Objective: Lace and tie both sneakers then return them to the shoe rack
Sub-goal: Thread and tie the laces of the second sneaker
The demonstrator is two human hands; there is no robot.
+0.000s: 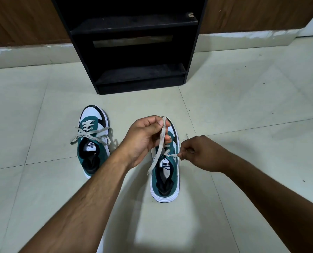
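Two green, white and black sneakers stand on the tiled floor, toes pointing away from me. The left sneaker (pixel 92 141) has its grey laces tied in a bow. Over the right sneaker (pixel 165 178) my left hand (pixel 145 137) is closed on a loop of its grey lace (pixel 158 152), lifted above the toe. My right hand (pixel 200 154) pinches the other end of that lace just right of the shoe's eyelets. The toe of the right sneaker is hidden behind my left hand.
A black shoe rack (pixel 133 73) with open shelves stands straight ahead against a brown wooden wall. A pale skirting (pixel 29 52) runs along the floor on both sides of it. Light floor tiles (pixel 252 106) surround the shoes.
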